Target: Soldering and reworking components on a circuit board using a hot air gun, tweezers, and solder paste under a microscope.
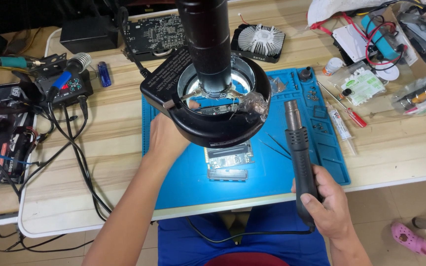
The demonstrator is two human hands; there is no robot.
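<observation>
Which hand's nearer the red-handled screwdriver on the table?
Right. The right hand grips the hot air gun at the mat's right edge, below-left of the red-handled screwdriver. The left hand is across the mat, tucked under the ring light.

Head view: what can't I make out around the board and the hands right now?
- Circuit board: upper part hidden by the black ring light, head view.
- Left hand: fingertips hidden under the ring light; contact unclear.
- Hot air gun in right hand: nozzle tip against the ring light's edge, gap to board unreadable.
- Tweezers: tips too small.
</observation>
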